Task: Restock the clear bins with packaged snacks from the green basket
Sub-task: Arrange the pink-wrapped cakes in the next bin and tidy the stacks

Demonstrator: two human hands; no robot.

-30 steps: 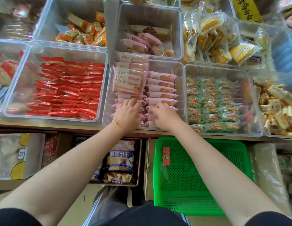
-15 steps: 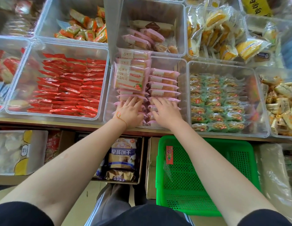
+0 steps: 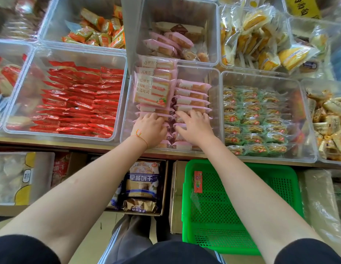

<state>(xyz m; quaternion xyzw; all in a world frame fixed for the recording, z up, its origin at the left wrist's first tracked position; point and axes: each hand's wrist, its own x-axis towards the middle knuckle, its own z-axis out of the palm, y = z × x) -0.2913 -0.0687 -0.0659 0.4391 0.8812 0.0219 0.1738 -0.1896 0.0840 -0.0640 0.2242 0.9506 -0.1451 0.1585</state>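
A row of clear, hard plastic bins with rounded corners is set on the bench. In the middle clear bin soft pink packaged snacks are stacked in two columns, their film glossy and crimped at the ends. One larger pink pack is stood up on the left column; a strawberry is printed on it, and Chinese characters that are too small to be read with certainty. The left hand is laid on the left column, its fingers curled onto the packs, and a thin red string is worn at its wrist. The right hand is spread on the right column, fingers loosely bent and pressed on the packs; whether a pack is gripped by either hand cannot be told. Flat red foil packs are layered in the bin to the left, and small green-wrapped cakes in the bin to the right. Below the bench, the green basket, of perforated rigid plastic, is seen between the forearms, with one small red packet against its inner wall. A blue bag marked 早餐饼干 lies in a cardboard box.
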